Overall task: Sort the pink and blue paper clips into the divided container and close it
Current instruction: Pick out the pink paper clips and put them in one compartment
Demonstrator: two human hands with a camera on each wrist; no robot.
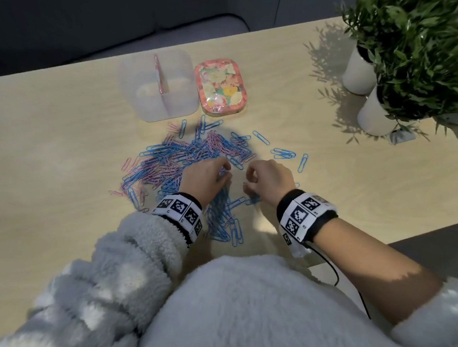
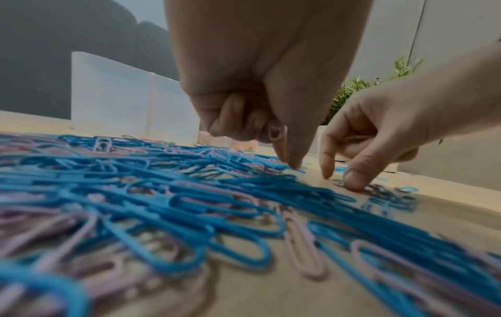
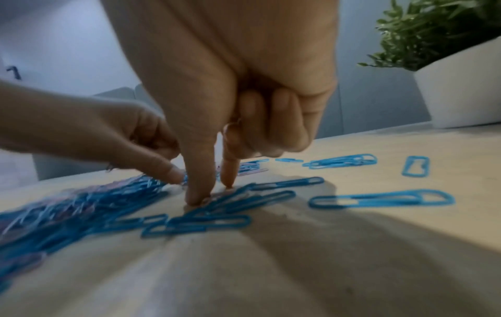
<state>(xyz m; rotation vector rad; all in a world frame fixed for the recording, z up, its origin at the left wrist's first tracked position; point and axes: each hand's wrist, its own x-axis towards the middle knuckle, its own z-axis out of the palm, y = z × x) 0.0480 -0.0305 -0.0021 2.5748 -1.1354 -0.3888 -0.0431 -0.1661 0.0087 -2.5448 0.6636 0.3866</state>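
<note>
Home lounge: sofa [image 1: 70, 21], potted plants [image 1: 420, 51], wooden table [image 1: 49, 133].

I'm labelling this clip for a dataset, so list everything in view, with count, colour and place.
paper clips: too many to count, pink and blue mixed, heaped mid-table, some blue strays to the right
divided container: one, clear with a pink divider, behind the heap, looks empty
lid: one, floral pink, on the table right of the container
potted plants: two, green in white pots, far right of the table
table: one, light wood
left hand: holds pink clips in its curled fingers, thumb and forefinger at the heap
right hand: thumb and forefinger tips on blue clips
</note>
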